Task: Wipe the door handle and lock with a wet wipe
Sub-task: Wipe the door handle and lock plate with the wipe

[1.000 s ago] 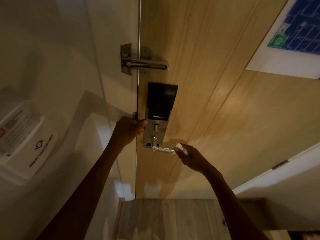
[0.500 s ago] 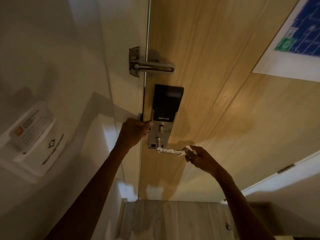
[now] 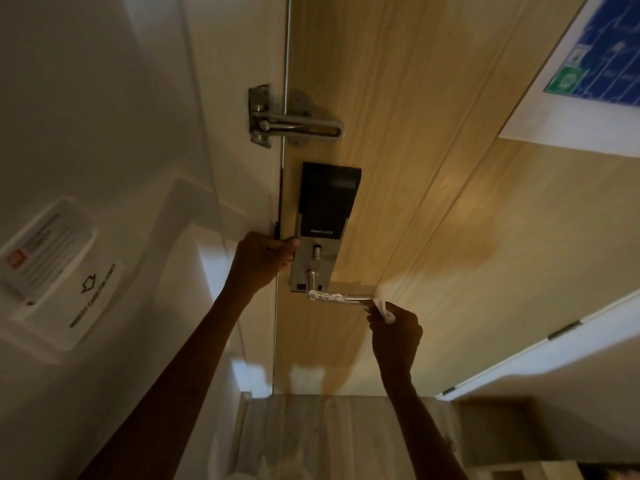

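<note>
Door handle (image 3: 346, 298): silver lever, level, running right from the bottom of the lock (image 3: 325, 216), low on the wooden door (image 3: 433, 161). White glints or smears along the lever near its pivot; cannot tell which. Lock: black upper panel marked SMART LOCK, grey plate below with a small thumb-turn, set just beside the door's left edge. Right hand (image 3: 394, 332) at the lever's free end, fingers curled tight, pinching a bunched white wet wipe (image 3: 382, 308); wipe touching the lever tip, partly sticking up out of the fingers. Left hand (image 3: 263, 263) just left of the grey plate, fingers curled round the door's edge, one fingertip touching or just beside the plate, cannot tell which; nothing else held. Metal swing-bar latch (image 3: 298, 124) above the lock, lying across the door's left edge, bar flat against the wood. Blue-and-green printed plan (image 3: 595, 57) on a white sheet, upper right of the door. White card holder (image 3: 52, 268) on the wall (image 3: 104, 98) to the left, papers inside, arrow and small print below, too blurred to read in full. Pale wood-pattern floor (image 3: 329, 434) below the door. Dim light, warm glow patch on the door right of the lever.
</note>
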Motion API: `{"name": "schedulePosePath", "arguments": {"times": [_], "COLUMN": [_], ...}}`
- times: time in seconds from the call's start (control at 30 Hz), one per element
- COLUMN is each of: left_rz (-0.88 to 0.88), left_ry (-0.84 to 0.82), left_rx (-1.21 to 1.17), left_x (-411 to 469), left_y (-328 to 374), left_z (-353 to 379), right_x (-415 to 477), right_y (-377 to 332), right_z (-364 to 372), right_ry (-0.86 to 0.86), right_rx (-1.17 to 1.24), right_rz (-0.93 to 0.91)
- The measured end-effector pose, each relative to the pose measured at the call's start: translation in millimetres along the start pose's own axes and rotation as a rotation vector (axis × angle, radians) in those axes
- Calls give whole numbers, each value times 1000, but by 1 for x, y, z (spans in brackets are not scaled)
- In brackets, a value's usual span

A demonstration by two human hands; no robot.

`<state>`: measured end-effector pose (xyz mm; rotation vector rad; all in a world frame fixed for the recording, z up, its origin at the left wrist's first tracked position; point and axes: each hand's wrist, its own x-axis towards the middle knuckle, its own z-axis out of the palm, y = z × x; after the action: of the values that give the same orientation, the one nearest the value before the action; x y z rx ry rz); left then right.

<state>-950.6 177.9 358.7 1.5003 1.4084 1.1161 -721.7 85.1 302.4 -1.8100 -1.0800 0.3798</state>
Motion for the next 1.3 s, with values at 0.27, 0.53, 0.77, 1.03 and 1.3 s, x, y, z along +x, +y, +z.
{"name": "schedulePosePath", "arguments": {"times": [0.27, 0.53, 0.77, 1.03, 1.3], "left_rz": [30, 8, -28, -17, -47], "left_ry": [-11, -13, -19, 4, 10], "left_rx": [62, 68, 46, 74, 11], "left_x": [-1, -3, -3, -6, -8], "left_y": [2, 5, 6, 7, 7], "left_z": [-1, -3, -4, -4, -5], "right_x": [5, 39, 41, 27, -1], "right_y": [3, -22, -29, -50, -52], "right_z": [-14, -24, -21, -9, 36], "right_ry": [-76, -239, -332, -173, -295], "right_rx": [39, 41, -187, 38, -94], "right_rz": [-7, 15, -445, -420, -560]}}
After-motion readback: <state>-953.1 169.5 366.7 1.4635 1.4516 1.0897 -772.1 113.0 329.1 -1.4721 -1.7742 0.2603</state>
